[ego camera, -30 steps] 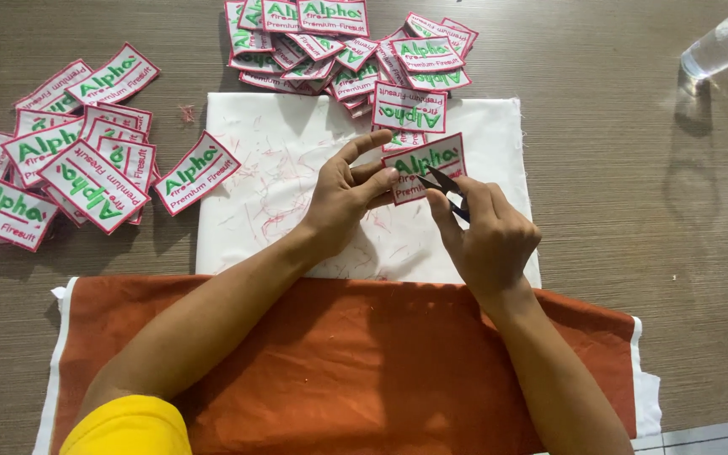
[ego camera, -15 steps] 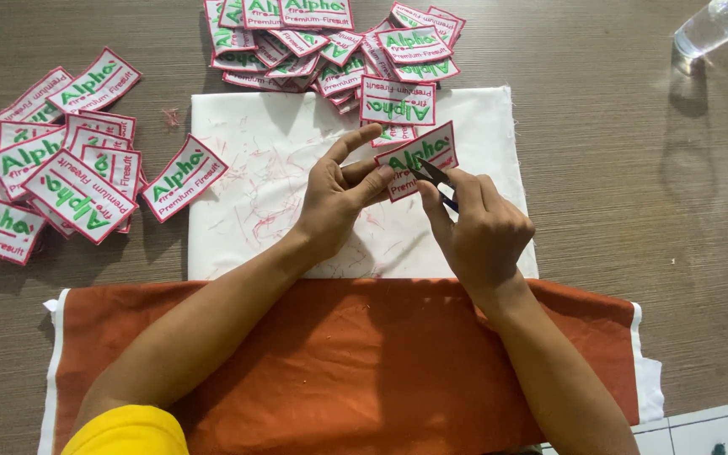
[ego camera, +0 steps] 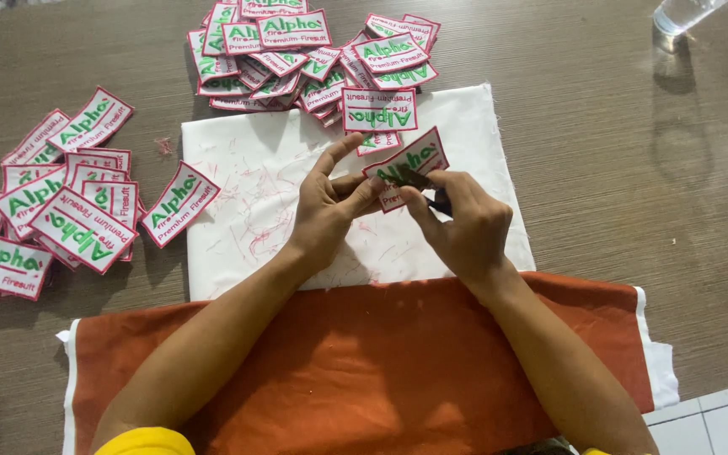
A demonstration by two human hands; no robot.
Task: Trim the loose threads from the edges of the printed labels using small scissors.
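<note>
The left hand (ego camera: 330,211) pinches the left edge of one embroidered patch (ego camera: 410,164) between thumb and middle fingers, index finger extended upward. The right hand (ego camera: 465,227) is closed around a small dark tool (ego camera: 419,179), its tip laid against the face of the patch. The patch is held tilted, just above the white cloth (ego camera: 254,202), at the cloth's upper centre.

Compared with the earlier pictures, both hands hold the same grip on the same patch; the patch sits at a slightly steeper tilt, and the hands have kept their place over the white cloth.

The white cloth carries loose red thread trimmings. Its near edge overlaps one orange cloth (ego camera: 364,362), which lies under both forearms. One single patch (ego camera: 180,204) lies at the left edge of the white cloth. Two patch piles are present: the far pile (ego camera: 297,50), with more than fifteen patches, overlapping too much for an exact count, and the left pile (ego camera: 52,211), about a dozen. One clear plastic bottle (ego camera: 684,13) lies at the top right of the wooden table (ego camera: 634,168).
</note>
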